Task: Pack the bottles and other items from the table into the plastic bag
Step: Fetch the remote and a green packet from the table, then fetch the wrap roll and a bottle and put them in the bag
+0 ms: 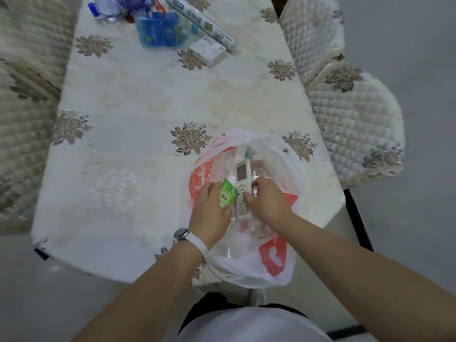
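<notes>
A white plastic bag with red print (pixel 276 257) stands open at the table's near edge. Inside its mouth, my left hand (pixel 209 213) holds a small green packet (pixel 227 195). My right hand (pixel 267 201) grips a white remote control (pixel 243 183) that lies lengthwise in the bag, over clear plastic bottles (pixel 261 172). At the far end of the table lie a clear bottle with a blue cap (pixel 103 7), blue packets (pixel 158 29), a long roll box (pixel 201 22) and a small white box (pixel 208 50).
The table wears a cream floral cloth (pixel 148 114). Quilted chairs stand to the right (pixel 355 124) and left (pixel 27 99). A white-strapped watch (pixel 182 234) is on my left wrist.
</notes>
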